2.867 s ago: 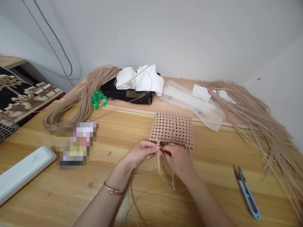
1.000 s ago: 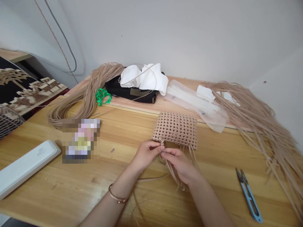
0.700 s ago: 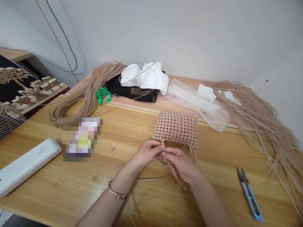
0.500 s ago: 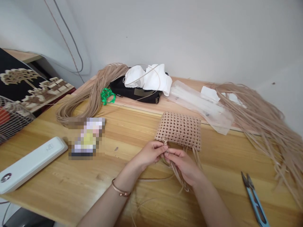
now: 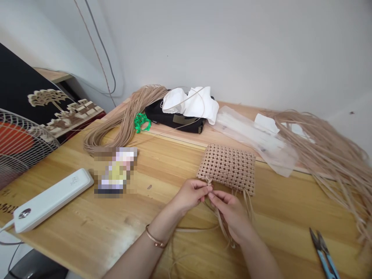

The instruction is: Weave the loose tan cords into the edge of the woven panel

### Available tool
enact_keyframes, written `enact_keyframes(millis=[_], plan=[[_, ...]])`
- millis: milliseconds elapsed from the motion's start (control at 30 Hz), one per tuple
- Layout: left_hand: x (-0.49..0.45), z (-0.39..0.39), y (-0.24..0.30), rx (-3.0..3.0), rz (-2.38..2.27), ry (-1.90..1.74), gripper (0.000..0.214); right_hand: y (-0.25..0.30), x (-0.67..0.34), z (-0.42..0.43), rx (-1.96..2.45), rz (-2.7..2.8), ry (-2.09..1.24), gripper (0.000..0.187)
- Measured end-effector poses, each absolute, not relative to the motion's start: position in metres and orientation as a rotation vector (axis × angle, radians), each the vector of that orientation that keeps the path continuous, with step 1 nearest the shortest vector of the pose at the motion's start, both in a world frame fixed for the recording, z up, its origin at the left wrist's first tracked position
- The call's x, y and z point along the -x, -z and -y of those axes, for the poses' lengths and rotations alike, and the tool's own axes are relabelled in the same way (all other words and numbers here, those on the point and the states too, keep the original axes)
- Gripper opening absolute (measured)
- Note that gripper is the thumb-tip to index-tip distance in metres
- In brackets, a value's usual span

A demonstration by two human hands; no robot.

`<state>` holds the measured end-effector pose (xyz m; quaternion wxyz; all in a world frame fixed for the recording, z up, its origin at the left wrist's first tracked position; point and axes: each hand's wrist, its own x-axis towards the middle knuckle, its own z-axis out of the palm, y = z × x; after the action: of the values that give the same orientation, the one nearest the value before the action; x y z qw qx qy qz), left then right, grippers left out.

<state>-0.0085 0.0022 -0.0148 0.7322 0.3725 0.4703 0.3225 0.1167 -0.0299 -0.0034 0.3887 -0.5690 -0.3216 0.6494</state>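
Note:
A beige woven piece (image 5: 228, 166) with a knobbly open weave lies on the wooden table (image 5: 151, 217), in front of both hands. Loose flat cords (image 5: 223, 224) trail from its near edge. At its near left corner, my left hand (image 5: 193, 193) pinches the cords between thumb and index finger. My right hand (image 5: 228, 207) is closed on cords just beside it, the fingertips of both hands almost touching. More strands hang below the right hand and run over the table. The exact crossing of the cords is hidden by the fingers.
Blue-handled thread snips (image 5: 323, 252) lie at right. Bundles of beige cord (image 5: 124, 120) rest at back left and back right. A black pouch (image 5: 174, 120) with white paper, a clear plastic bag (image 5: 255, 135), a blurred phone (image 5: 116, 170) and a white device (image 5: 55, 199) are also there.
The view has shifted so that everything sits slightly further right and lower. Both hands keep their pinch at the corner of the woven piece, with only slight finger movement.

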Motion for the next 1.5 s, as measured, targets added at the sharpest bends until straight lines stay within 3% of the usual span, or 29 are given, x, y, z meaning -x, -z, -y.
enact_keyframes(millis=[600,833,1100,1500], plan=[[0.016,-0.002,0.011,-0.814,-0.893,-0.589,0.032,0.018,-0.114,0.030,1.473,0.702,-1.585,0.031],[0.016,-0.002,0.010,-0.774,-0.914,-0.621,0.033,0.016,-0.117,0.028,1.421,0.676,-1.639,0.021],[0.012,-0.002,0.008,-0.758,-0.974,-0.659,0.035,0.012,-0.116,0.029,1.465,0.688,-1.606,0.025],[0.011,-0.002,0.013,-0.807,-0.999,-0.642,0.032,0.011,-0.111,0.027,1.517,0.629,-1.544,0.017]])
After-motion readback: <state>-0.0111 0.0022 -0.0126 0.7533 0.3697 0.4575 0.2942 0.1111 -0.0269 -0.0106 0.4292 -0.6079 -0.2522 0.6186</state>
